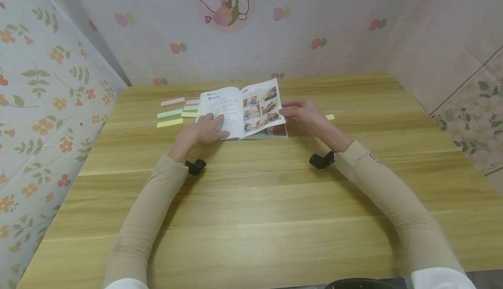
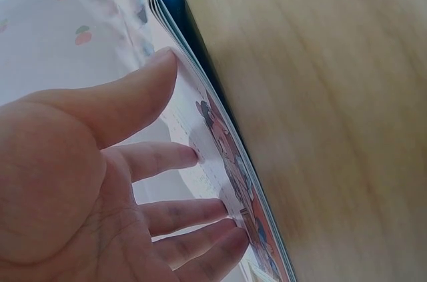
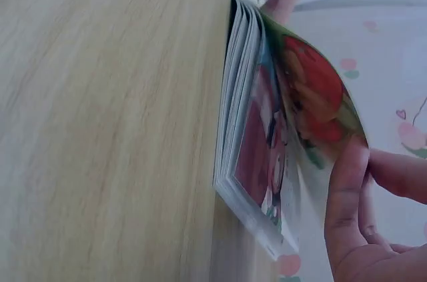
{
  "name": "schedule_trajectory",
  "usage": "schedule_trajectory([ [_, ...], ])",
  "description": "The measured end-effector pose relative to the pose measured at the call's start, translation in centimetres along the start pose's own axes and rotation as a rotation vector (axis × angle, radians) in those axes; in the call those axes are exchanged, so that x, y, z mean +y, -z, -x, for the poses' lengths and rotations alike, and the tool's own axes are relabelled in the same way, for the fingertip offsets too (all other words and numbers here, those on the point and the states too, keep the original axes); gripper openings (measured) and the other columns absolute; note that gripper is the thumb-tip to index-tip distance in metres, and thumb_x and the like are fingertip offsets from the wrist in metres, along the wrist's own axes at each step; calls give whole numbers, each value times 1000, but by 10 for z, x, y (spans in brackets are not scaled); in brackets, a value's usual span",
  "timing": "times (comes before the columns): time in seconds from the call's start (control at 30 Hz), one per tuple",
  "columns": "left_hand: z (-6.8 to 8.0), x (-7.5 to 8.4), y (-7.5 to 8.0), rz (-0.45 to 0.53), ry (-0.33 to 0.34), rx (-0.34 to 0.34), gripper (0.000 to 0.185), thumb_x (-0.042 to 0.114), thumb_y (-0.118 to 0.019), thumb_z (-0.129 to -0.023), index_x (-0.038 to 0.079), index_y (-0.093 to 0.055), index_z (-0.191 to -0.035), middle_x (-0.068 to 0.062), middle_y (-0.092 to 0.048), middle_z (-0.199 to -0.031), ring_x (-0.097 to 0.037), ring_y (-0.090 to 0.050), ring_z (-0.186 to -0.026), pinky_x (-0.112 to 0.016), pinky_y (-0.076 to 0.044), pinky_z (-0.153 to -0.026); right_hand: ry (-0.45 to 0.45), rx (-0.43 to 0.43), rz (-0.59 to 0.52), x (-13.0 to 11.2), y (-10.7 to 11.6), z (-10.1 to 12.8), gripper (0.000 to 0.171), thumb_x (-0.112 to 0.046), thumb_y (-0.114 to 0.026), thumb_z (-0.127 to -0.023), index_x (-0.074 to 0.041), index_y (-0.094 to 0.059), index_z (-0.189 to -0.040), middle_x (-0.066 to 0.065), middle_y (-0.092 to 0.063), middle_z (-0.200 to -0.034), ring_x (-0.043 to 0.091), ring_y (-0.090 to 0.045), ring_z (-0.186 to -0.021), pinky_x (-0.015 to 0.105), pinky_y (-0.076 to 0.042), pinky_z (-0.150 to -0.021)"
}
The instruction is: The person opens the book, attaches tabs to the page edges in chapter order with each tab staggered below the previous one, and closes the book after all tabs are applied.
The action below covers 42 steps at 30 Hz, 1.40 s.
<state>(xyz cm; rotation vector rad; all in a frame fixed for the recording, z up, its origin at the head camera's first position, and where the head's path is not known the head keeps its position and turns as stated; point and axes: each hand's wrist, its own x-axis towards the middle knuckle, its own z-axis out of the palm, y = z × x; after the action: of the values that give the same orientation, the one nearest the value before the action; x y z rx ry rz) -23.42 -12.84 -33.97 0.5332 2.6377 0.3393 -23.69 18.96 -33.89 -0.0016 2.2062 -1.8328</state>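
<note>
Left hand (image 1: 206,129) lies flat with fingers spread and straight, pressing on the lower part of the left page of the open book (image 1: 239,110); in the left wrist view the fingers (image 2: 167,159) rest extended against the page surface, thumb up along the page edge. Right hand (image 1: 304,114) sits at the right edge of the book, thumb and fingers pinching a lifted page (image 1: 264,108) printed with picture panels; the right wrist view shows the fingertips (image 3: 347,189) gripping the curled outer edge of that page (image 3: 313,95), which bows away from the page stack (image 3: 243,162) beneath it. Book lies open on the wooden table (image 1: 251,201), toward the far side, about mid-width. Just left of the book: several sticky note strips (image 1: 170,123) flat on the table, yellow nearest, then green, then pink farthest. One more yellow strip (image 1: 330,117) shows just beyond the right hand. Behind the table: a patterned wall covering (image 1: 314,27) with a cartoon figure
</note>
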Motion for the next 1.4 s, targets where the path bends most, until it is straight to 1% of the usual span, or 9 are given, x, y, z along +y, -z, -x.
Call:
schedule_trajectory([
  [0.1, 0, 0, 0, 2, -3, 0, 72, 42, -46, -106, 2, -18, -160, -33, -14, -160, -51, -14, -147, -65, -20, -116, 1, 8, -32, 0, -2, -1, 50, -11, -69, -96, 10, -53, -138, 24, -59, -133, 20, -65, -103, 40, -47, -105],
  [0.2, 0, 0, 0, 3, -3, 0, 73, 42, -46, -107, 1, -17, -160, -33, -12, -161, -51, -13, -147, -65, -19, -116, 5, 10, -26, -1, -4, -2, 48, -13, -69, -96, 11, -55, -135, 23, -62, -128, 17, -67, -96, 41, -47, -105],
  [0.4, 0, 0, 1, 7, 6, -4, 74, 43, -46, -106, 3, -16, -161, -32, -11, -162, -50, -12, -148, -64, -19, -116, 14, 18, 23, -2, -10, -5, 46, -21, -70, -97, 9, -60, -130, 14, -68, -114, 18, -65, -95, 40, -48, -103],
  [0.57, 1, 0, 1, 13, 12, -6, 74, 43, -47, -106, 4, -16, -161, -31, -11, -162, -49, -12, -148, -65, -20, -116, 20, 20, 67, -2, -15, -6, 45, -29, -70, -97, 7, -64, -124, 9, -67, -105, 19, -62, -92, 41, -49, -100],
  [0.83, 1, 1, 1, 13, 13, 4, 74, 42, -48, -106, 3, -17, -161, -31, -12, -162, -48, -14, -148, -64, -21, -116, 38, 22, 82, -3, -25, -9, 45, -32, -70, -97, 8, -65, -118, 12, -66, -109, 20, -63, -95, 41, -51, -99],
  [0.93, 1, 1, 1, 18, 9, 9, 74, 42, -48, -106, 2, -18, -160, -32, -12, -162, -49, -14, -148, -64, -20, -116, 38, 30, 79, -3, -30, -11, 43, -32, -70, -97, 8, -67, -114, 10, -68, -104, 17, -63, -91, 37, -52, -94],
  [1.1, 1, 0, 1, 24, 9, 13, 74, 42, -48, -105, 2, -19, -160, -32, -12, -161, -49, -14, -148, -65, -20, -116, 24, 38, 70, -4, -38, -12, 46, -33, -72, -96, 7, -68, -118, 7, -73, -93, 14, -65, -81, 32, -54, -80],
  [1.23, 0, -1, 1, 23, 10, 15, 74, 42, -48, -105, 2, -19, -160, -32, -13, -162, -49, -14, -148, -65, -20, -116, 5, 36, 99, -6, -43, -13, 50, -37, -71, -96, 6, -67, -121, 9, -73, -98, 14, -63, -83, 30, -51, -80],
  [1.4, 1, -1, 2, 33, -7, 38, 71, 39, -49, -106, 1, -21, -160, -33, -15, -161, -50, -17, -147, -63, -20, -117, 12, 10, 93, -9, -50, -14, 50, -40, -66, -98, 1, -65, -127, 15, -72, -109, 21, -68, -88, 34, -54, -81],
])
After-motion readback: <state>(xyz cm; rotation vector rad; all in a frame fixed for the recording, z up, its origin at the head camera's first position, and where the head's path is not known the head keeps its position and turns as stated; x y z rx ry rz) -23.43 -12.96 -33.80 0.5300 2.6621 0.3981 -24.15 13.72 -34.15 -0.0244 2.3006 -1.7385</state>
